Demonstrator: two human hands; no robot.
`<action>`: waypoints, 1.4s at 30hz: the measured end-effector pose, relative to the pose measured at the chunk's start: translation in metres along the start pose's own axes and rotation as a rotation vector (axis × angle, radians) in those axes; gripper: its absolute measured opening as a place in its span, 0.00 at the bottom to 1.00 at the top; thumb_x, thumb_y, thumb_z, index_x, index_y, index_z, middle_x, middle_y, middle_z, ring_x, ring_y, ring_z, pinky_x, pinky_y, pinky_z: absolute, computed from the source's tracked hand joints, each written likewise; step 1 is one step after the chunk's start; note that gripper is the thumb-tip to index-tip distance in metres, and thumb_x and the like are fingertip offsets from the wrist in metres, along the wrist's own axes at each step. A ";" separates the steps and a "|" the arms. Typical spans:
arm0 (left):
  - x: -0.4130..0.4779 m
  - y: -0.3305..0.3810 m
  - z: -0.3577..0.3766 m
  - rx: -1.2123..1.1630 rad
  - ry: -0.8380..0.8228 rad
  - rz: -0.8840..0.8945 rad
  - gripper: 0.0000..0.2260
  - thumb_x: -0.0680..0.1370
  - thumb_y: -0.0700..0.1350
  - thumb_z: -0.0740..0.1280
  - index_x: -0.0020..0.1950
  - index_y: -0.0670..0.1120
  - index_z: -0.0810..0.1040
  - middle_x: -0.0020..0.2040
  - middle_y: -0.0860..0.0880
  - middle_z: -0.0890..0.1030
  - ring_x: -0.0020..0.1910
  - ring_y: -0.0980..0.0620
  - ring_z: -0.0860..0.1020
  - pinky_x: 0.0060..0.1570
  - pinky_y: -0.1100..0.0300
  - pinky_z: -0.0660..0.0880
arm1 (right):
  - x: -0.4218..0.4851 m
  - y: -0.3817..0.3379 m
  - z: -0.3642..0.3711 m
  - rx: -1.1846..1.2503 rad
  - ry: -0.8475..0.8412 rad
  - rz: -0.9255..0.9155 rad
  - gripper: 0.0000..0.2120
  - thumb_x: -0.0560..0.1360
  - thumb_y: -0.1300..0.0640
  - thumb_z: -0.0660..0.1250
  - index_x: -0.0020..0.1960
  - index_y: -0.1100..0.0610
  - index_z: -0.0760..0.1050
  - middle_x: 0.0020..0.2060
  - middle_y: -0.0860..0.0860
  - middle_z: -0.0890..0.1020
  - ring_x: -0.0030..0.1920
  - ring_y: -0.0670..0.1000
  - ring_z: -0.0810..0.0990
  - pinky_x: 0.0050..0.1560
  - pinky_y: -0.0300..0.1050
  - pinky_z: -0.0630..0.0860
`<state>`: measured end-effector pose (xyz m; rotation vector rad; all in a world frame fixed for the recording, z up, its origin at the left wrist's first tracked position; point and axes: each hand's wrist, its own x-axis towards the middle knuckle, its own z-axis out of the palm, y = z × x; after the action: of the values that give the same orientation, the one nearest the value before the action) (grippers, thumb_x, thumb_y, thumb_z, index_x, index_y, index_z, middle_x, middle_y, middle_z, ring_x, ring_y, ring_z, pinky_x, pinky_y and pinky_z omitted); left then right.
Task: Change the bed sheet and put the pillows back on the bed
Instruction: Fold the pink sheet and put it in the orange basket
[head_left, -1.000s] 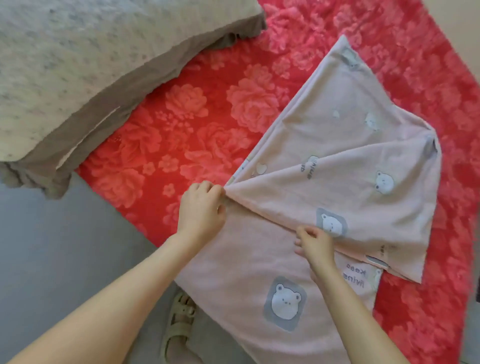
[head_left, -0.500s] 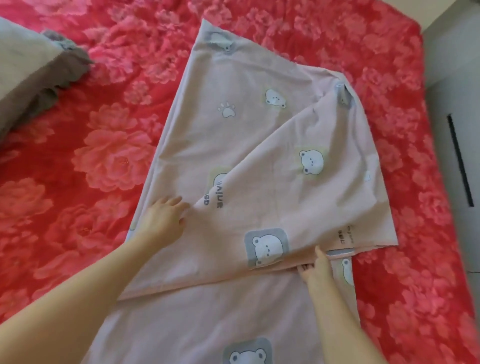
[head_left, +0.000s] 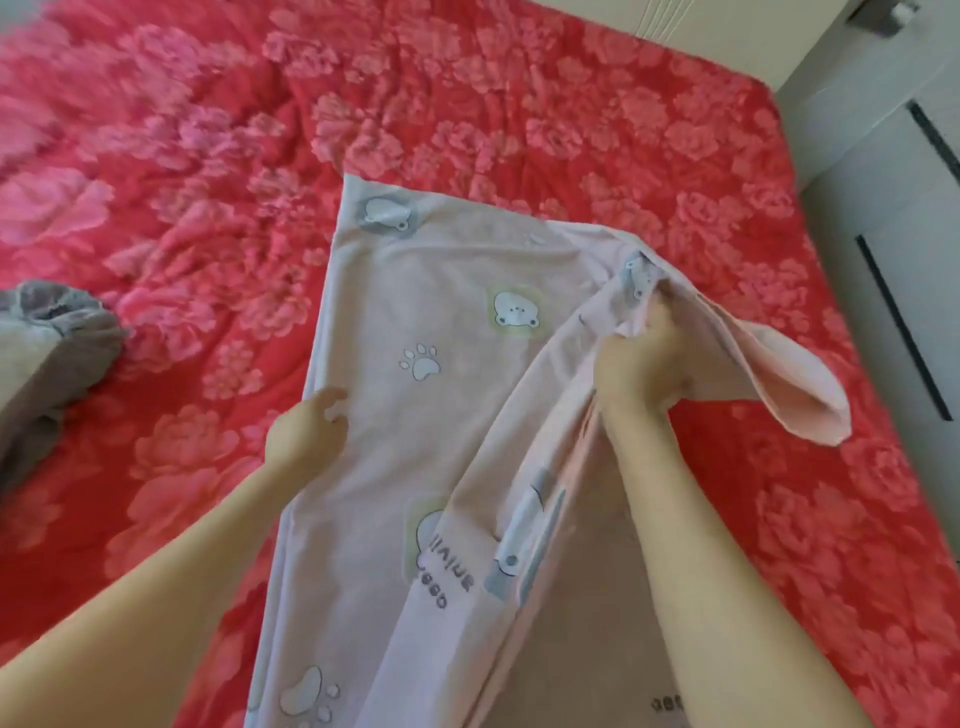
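Bedding (head_left: 49, 358), grey and bunched, lies well left of the pink bear-print sheet (head_left: 415, 312), on the red floral bed cover (head_left: 208, 208). Sheet is spread mid-bed over that cover. Left hand (head_left: 306, 434) grips the sheet's left edge, fingers curled on the fabric. Right hand (head_left: 641, 364), right of sheet centre, is clamped on a bunched, lifted fold; a loop flops out rightward. Hands well apart. White cabinet (head_left: 909, 270) stands right of the sheet.
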<state>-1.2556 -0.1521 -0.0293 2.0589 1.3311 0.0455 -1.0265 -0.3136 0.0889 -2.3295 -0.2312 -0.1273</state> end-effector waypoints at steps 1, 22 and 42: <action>0.015 0.004 -0.014 -0.077 0.042 -0.050 0.18 0.77 0.40 0.60 0.67 0.49 0.74 0.63 0.47 0.78 0.56 0.43 0.77 0.51 0.55 0.71 | -0.004 -0.038 0.029 -0.030 -0.114 -0.083 0.23 0.73 0.59 0.62 0.65 0.44 0.69 0.59 0.45 0.76 0.60 0.50 0.73 0.62 0.44 0.67; 0.222 -0.024 0.015 0.085 0.241 -0.239 0.19 0.79 0.50 0.61 0.64 0.39 0.69 0.61 0.35 0.72 0.61 0.34 0.69 0.56 0.45 0.67 | 0.095 0.077 0.224 -1.022 -0.902 -0.352 0.43 0.70 0.29 0.60 0.77 0.46 0.49 0.76 0.53 0.56 0.74 0.57 0.59 0.69 0.52 0.61; 0.408 -0.048 -0.016 0.504 0.106 -0.018 0.25 0.80 0.61 0.42 0.77 0.56 0.49 0.79 0.46 0.50 0.77 0.41 0.44 0.70 0.34 0.40 | 0.119 0.132 0.273 -0.933 -0.934 -0.256 0.62 0.46 0.23 0.46 0.77 0.47 0.49 0.76 0.57 0.54 0.72 0.65 0.58 0.72 0.57 0.56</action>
<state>-1.1055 0.2028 -0.1730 2.4864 1.5438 -0.2128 -0.8769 -0.1919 -0.1732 -3.0873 -1.1240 0.9381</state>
